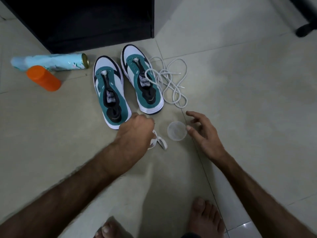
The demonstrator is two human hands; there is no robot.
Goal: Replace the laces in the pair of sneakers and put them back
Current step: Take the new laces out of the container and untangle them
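Two teal and white sneakers stand side by side on the tiled floor, the left sneaker (109, 93) and the right sneaker (142, 79), both without laces. A round white lace (173, 79) lies tangled to the right of the right sneaker, one loop over its collar. My left hand (135, 133) is curled around a bundle of flat white lace (159, 140) just below the left sneaker's heel. My right hand (204, 134) hovers with relaxed fingers spread beside a small clear plastic lid (177, 131), holding nothing.
An orange bottle (43, 78) and a pale blue spray can (51, 63) lie on the floor to the left. A black cabinet (89, 21) stands behind the sneakers. A chair base (305, 30) is at the top right. My bare feet (205, 219) are at the bottom.
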